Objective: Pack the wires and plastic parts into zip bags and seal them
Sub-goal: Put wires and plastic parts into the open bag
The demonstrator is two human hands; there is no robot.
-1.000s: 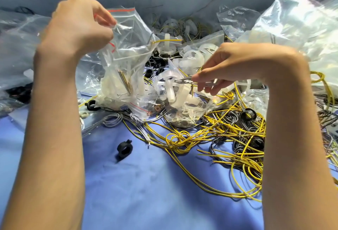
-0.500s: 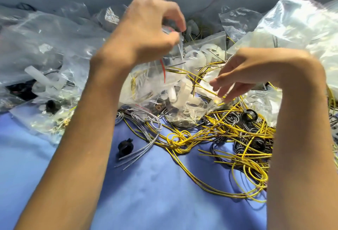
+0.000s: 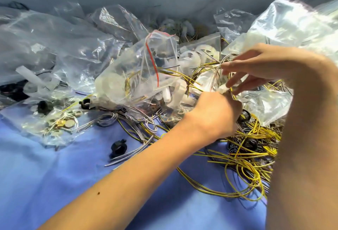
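Because the yellow wires [image 3: 243, 158] are knotted into one heap at four o'clock, I have both hands teasing a piece free. My left hand [image 3: 217, 114] is curled tight, seemingly pinching a white plastic part [image 3: 224, 89], while my right hand [image 3: 256, 69], fingers half straightened, nips a wire loop [image 3: 225, 59] above it. The zip bag [image 3: 146, 69] slumps unheld at ten o'clock, its mouth apparently open. Grey wires [image 3: 131, 120] and a black ring [image 3: 118, 148] litter the desk [image 3: 54, 184] between.

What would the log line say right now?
left hand: grips white plastic part | right hand: pinches wires | zip bag: lying unheld
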